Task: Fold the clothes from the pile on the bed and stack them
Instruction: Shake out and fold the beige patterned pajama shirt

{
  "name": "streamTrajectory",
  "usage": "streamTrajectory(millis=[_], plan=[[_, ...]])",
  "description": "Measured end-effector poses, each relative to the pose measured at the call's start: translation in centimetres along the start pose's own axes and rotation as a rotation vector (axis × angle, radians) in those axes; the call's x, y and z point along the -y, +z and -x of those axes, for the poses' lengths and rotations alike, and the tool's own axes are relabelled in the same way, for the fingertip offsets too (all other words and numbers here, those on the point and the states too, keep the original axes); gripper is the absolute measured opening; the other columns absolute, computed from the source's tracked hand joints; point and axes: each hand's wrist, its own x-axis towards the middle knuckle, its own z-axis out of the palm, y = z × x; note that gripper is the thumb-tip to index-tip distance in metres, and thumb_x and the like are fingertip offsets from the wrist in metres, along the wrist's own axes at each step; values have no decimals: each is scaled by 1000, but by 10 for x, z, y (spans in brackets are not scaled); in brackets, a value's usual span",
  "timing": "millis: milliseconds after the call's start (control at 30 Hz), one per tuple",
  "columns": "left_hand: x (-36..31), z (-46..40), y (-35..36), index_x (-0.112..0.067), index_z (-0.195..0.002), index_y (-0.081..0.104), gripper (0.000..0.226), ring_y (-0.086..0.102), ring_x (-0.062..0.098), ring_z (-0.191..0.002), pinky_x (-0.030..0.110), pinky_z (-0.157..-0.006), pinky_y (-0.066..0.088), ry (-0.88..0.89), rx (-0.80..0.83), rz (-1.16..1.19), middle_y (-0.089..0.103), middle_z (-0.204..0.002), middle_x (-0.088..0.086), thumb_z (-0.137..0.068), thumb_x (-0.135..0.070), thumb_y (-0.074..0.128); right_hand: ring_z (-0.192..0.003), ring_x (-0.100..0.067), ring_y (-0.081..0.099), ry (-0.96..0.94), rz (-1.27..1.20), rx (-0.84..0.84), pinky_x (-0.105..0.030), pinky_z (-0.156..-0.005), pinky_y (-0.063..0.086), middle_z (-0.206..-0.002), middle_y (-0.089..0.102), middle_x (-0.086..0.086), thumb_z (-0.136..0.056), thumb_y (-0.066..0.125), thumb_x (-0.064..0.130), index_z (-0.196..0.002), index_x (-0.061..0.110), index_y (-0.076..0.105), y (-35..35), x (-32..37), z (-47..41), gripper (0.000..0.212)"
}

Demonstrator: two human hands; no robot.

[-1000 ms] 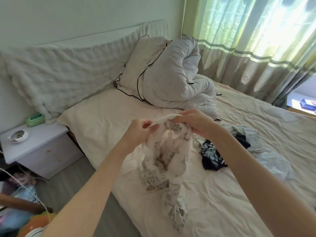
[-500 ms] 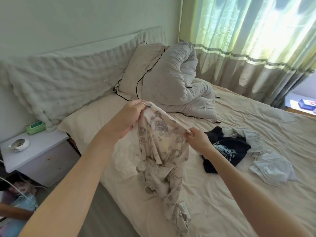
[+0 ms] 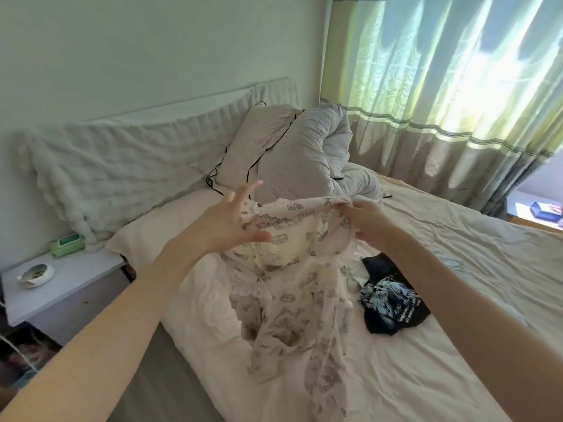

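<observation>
I am at the opening-out step: the pale printed garment (image 3: 292, 287) hangs in front of me over the bed (image 3: 457, 269), its lower part trailing down onto the sheet, not yet spread flat. My right hand (image 3: 365, 222) pinches the top edge of the cloth, fingers curled round a bunched fold. My left hand (image 3: 234, 226) is spread wide — fingers straight and splayed, thumb out under the fabric — so it touches or sits just beside the cloth without gripping it.

The next move, as I judge it, calls for the left hand to find a matching corner or shoulder along that top edge, so the piece can be pulled taut and laid flat on the sheet before any fold.

Just beside the hanging cloth lies a dark printed garment (image 3: 393, 303), crumpled, waiting its turn. I see no folded stack anywhere on the bed.

Hard to read: what kind of garment I am holding — sleeves, neck and hem are lost in the bunching. Its lower end runs off the bottom edge of the view, and my right forearm hides the bed beyond the dark garment.
</observation>
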Motion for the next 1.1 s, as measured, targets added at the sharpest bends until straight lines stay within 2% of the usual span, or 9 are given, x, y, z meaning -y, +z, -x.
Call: streamTrajectory(millis=[100, 167, 267, 433, 600, 667, 833, 933, 1100], plan=[[10, -2, 7, -38, -124, 41, 55, 58, 21, -84, 32, -69, 43, 16, -68, -186, 51, -106, -2, -77, -48, 68, -103, -30, 62, 178, -326, 256, -39, -85, 51, -115, 63, -19, -94, 51, 8, -123, -4, 54, -9, 19, 1, 32], [15, -3, 0, -23, -83, 54, 16, 60, 27, -80, 31, -60, 37, 13, -191, -241, 54, -76, -1, -85, -35, 65, -103, -29, 63, 229, -252, 405, -39, -85, 52, -114, 64, -17, -89, 56, 15, -124, -1, 56, -17, 31, 6, 39], [20, -7, -29, -5, -70, 67, 32, 50, 20, -61, 24, -48, 32, -114, -165, 37, 56, -61, 2, -80, -35, 71, -84, -25, 70, 189, -147, 525, -35, -68, 58, -97, 71, -14, -77, 62, 23, -115, 2, 59, -27, 56, 11, 44], [15, -10, -54, -8, -83, 70, 6, 53, 11, -45, 20, -43, 42, -344, -93, 754, 64, -57, 2, -85, -6, 64, -77, -22, 69, 46, -163, 503, -29, -62, 57, -91, 70, -11, -74, 66, 22, -102, 3, 60, -30, 82, 19, 34], [2, -8, -47, 2, -88, 58, 30, 57, 21, -67, 26, -59, 48, -387, -77, 1123, 63, -78, 13, -94, 12, 30, -89, -22, 64, -127, 264, 363, -37, -84, 56, -106, 63, -9, -62, 74, 36, -114, 14, 58, -26, 75, 30, 59], [-10, -9, -56, 3, -94, 57, 27, 60, 24, -77, 31, -69, 52, -304, -71, 1169, 62, -89, 17, -95, 6, 30, -86, -14, 62, -299, 556, 259, -30, -78, 53, -102, 61, 2, -61, 77, 47, -117, 27, 54, -22, 84, 32, 64], [-14, -7, -76, -5, -101, 58, 24, 65, 28, -90, 40, -78, 56, -124, 9, 524, 66, -99, 15, -80, -5, 70, -56, -8, 49, -574, 886, 31, -23, -54, 37, -65, 60, 1, -79, 75, 30, -78, 17, 67, -17, 87, 25, 15], [-13, -11, -70, -9, -93, 59, 14, 56, 23, -79, 22, -61, 43, -97, -224, 33, 61, -82, 5, -81, -7, 65, -64, -20, 56, -623, 1049, -105, -30, -63, 49, -69, 60, -8, -87, 65, 24, -76, 6, 64, -21, 93, 23, 21], [-18, -21, -77, -16, -83, 55, 3, 51, 24, -68, 31, -60, 36, -62, -651, -165, 58, -74, 3, -85, -16, 58, -79, -27, 58, -694, 1361, -202, -37, -73, 50, -77, 51, -4, -84, 51, 6, -91, 9, 54, -13, 113, 23, 8]])
